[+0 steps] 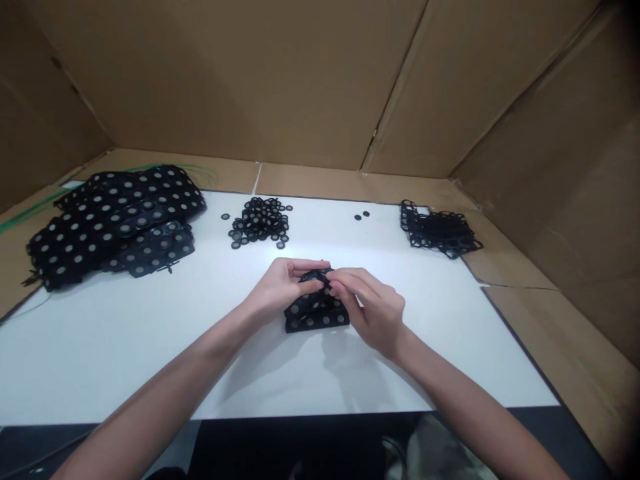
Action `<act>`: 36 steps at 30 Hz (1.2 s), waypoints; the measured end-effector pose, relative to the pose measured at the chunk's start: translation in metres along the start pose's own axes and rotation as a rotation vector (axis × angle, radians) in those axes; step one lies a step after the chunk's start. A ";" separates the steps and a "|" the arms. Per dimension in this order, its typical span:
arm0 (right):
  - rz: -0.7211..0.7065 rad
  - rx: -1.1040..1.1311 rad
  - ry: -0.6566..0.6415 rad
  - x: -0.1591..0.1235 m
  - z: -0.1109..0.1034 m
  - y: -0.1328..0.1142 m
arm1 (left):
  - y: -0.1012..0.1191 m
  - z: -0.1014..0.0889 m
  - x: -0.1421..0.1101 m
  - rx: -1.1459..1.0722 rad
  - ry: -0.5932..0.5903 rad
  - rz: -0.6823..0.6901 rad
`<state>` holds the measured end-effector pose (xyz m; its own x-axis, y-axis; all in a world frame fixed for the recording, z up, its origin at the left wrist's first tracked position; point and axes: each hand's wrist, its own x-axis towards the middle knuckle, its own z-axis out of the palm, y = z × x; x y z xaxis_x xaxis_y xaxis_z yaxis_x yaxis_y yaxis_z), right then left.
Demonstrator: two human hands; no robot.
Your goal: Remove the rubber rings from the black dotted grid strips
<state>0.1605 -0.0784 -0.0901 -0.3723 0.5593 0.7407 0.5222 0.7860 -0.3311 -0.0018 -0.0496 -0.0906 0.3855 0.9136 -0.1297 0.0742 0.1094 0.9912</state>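
Gripping a bent black sheet with pale round dots [318, 321] over the white surface [150, 360], the left hand [277, 288] pinches its upper left side in the head view; the right hand [374, 308] pinches its upper right.

And nothing legible right now: scanning from the upper left of the frame to the lower right, not one word, label, brand, number or sign can be read.
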 end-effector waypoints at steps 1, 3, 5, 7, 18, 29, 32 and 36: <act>0.022 0.019 0.007 0.000 0.001 0.000 | -0.001 0.000 0.001 0.014 0.011 0.008; 0.064 0.070 0.026 0.001 0.002 0.001 | -0.002 -0.001 0.001 0.040 0.015 0.026; 0.101 0.102 0.047 0.002 0.002 0.002 | -0.001 -0.003 0.002 0.067 -0.006 0.032; 0.114 0.104 0.068 0.003 0.002 0.002 | 0.000 -0.004 0.002 0.099 -0.033 0.029; 0.042 0.088 0.047 0.002 0.007 0.004 | -0.005 -0.008 0.005 0.350 0.013 0.058; 0.017 0.129 0.029 0.001 0.006 0.001 | 0.005 -0.015 0.001 0.263 0.007 -0.003; 0.027 0.133 0.062 -0.001 0.005 0.000 | 0.007 -0.019 0.002 0.167 -0.047 -0.002; 0.047 0.125 0.091 -0.002 0.005 0.001 | 0.008 -0.018 0.002 0.106 -0.064 -0.043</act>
<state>0.1578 -0.0777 -0.0951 -0.2755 0.5742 0.7710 0.4358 0.7895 -0.4322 -0.0174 -0.0396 -0.0825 0.4372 0.8817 -0.1771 0.1875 0.1032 0.9768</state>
